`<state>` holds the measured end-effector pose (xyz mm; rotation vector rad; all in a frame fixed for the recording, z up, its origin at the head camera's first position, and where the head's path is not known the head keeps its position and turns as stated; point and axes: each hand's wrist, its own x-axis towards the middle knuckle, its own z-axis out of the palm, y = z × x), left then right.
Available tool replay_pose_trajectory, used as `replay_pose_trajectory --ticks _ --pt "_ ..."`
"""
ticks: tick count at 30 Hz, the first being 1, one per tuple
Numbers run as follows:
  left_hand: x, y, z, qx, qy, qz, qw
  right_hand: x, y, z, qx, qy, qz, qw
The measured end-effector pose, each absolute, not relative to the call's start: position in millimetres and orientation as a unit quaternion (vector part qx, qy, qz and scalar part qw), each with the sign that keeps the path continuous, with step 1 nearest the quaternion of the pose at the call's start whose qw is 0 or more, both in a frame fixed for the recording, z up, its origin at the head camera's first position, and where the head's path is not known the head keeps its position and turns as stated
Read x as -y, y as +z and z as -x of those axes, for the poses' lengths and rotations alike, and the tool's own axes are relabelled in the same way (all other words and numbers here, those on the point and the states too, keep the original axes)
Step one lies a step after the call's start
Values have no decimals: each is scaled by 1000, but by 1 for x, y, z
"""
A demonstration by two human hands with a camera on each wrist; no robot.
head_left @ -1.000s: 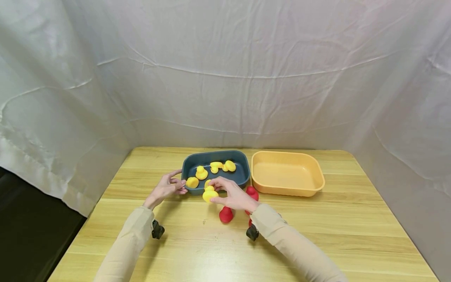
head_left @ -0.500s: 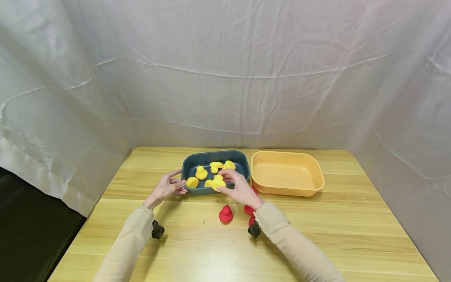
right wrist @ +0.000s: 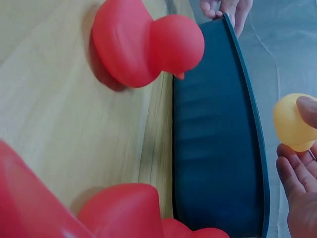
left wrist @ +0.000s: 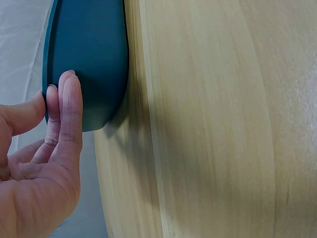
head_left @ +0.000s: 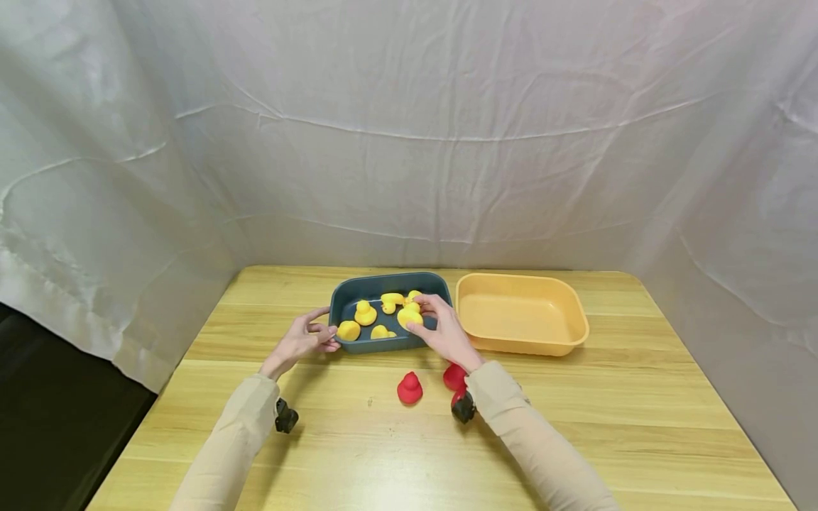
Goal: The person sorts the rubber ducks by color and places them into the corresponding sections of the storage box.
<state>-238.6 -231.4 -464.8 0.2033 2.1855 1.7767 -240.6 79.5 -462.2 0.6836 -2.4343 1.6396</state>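
Observation:
My left hand (head_left: pixel 300 342) pinches the left rim of a dark blue bin (head_left: pixel 383 346), thumb on one side and fingers along the outer wall (left wrist: pixel 89 44) in the left wrist view. Over the right half of that bin, my right hand (head_left: pixel 445 337) holds a yellow rubber duck (head_left: pixel 407 318) between thumb and fingers. The right wrist view shows this duck (right wrist: pixel 287 121) above the bin's rim. Inside the bin lie several more yellow ducks, among them an upright duck (head_left: pixel 365 314) and one near the left end (head_left: pixel 348 331).
A light orange bin (head_left: pixel 520 339) stands just right of the blue one. In front of the blue bin, a red rubber duck (head_left: pixel 410 389) sits on the wooden table (head_left: pixel 358 454). More red ducks (head_left: pixel 454 376) lie partly hidden under my right wrist. Pale cloth (head_left: pixel 409 142) hangs behind.
My right hand has carried the yellow duck from the bin's front edge rightward and back, over the bin's right half. My left hand has stayed on the rim.

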Motion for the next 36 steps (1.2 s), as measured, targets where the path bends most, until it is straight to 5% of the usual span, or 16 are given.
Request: replay_pose_trajectory --ticks 36 --pt "232 -463 240 -766 619 -58 166 -87 -461 257 834 518 -179 56"
